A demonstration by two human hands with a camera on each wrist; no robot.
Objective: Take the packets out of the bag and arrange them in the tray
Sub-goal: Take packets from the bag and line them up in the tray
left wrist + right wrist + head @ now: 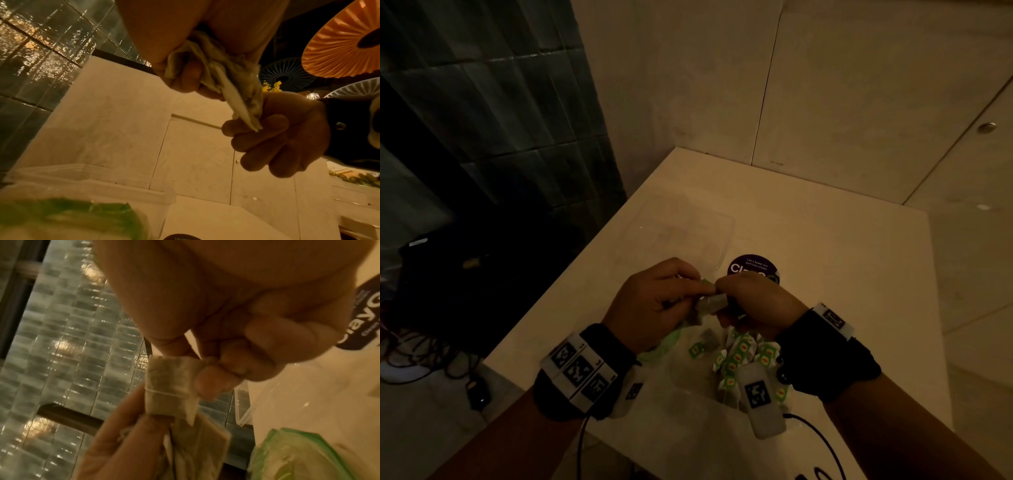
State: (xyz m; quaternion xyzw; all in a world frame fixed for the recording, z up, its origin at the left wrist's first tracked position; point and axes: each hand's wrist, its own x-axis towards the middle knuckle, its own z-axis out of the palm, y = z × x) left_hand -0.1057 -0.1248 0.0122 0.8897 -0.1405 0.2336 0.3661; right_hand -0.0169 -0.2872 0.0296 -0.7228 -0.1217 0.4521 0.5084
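Observation:
Over the table my two hands meet above the open bag [681, 377] of green-and-yellow tagged tea packets [736, 356]. My left hand [685, 294] grips a small bundle of tea bags [207, 65]. My right hand [726, 291] pinches one tea bag [168, 382] at the bundle's edge, between thumb and fingers [216, 381]. The same bag [242, 107] runs between both hands in the left wrist view. The clear plastic tray [722, 240] stands just beyond the hands, and I see nothing inside it.
A round purple sticker [751, 269] lies on the table right of the tray. The table's left edge [571, 274] runs close to my left hand; a dark tiled wall and cables lie beyond it. Pale wall panels stand behind the table.

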